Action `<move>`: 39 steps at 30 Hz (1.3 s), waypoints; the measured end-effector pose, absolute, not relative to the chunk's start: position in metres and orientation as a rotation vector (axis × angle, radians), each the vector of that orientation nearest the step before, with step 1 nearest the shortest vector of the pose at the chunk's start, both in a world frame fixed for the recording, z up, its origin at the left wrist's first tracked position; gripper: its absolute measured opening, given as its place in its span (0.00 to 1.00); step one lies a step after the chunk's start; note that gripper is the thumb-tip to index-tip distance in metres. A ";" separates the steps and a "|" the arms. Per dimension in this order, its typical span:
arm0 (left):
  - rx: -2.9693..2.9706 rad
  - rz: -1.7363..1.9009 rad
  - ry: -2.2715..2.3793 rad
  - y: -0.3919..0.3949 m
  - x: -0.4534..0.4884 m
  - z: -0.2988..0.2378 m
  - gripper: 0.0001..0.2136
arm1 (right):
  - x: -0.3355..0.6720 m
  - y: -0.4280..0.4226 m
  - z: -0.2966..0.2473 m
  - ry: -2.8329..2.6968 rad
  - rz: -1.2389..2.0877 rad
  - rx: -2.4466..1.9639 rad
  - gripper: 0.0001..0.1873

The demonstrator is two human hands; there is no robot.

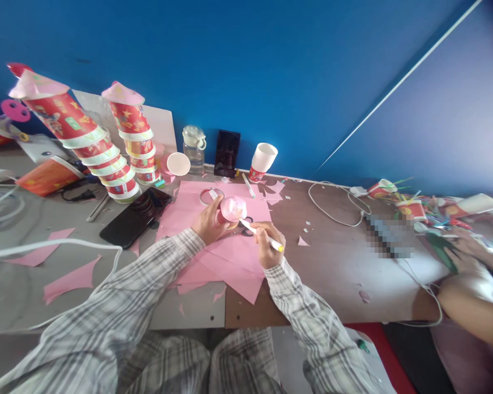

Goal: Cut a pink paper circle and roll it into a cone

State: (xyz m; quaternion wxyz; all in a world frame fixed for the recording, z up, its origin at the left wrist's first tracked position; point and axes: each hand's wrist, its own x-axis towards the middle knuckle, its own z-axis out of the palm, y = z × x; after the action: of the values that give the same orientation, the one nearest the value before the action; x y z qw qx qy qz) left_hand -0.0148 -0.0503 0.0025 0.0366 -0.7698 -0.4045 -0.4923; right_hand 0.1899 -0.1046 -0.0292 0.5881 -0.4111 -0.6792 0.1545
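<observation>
My left hand [208, 223] is wrapped around a small paper cup [232, 209] with a pink paper top, tilted so the top faces me. My right hand [270, 244] pinches a white marker [250, 227] with a yellow end, its tip at or very near the cup's lower right edge; contact is hard to tell. Beneath both hands lie pink paper sheets [242, 273]. Dark scissor handles [247, 233] show partly behind the marker. A ring-shaped roll of tape [206, 196] rests just beyond my left hand.
Two red cup towers [137, 126] with pink cone tops stand at the left, near a black phone [135, 218]. Behind are a clear bottle [194, 156], a dark upright device [227, 153] and stacked cups [264, 158]. At right, another person's arm [472, 295] rests near craft pieces and cables.
</observation>
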 end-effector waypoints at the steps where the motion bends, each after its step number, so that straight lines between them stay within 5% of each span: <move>1: -2.360 -1.511 -1.233 -0.050 -0.015 0.002 0.35 | 0.189 -0.104 -0.029 -1.584 0.360 -0.955 0.21; 39: -2.417 -1.460 -1.332 -0.053 -0.014 0.010 0.31 | 0.185 -0.100 -0.029 -1.575 0.445 -0.990 0.24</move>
State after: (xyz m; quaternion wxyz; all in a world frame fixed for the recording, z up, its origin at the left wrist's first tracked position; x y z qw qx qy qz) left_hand -0.0139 -0.0531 0.0105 0.0097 -0.7742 -0.4266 -0.4676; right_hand 0.1847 -0.0995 -0.0291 0.5767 -0.4229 -0.6727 0.1900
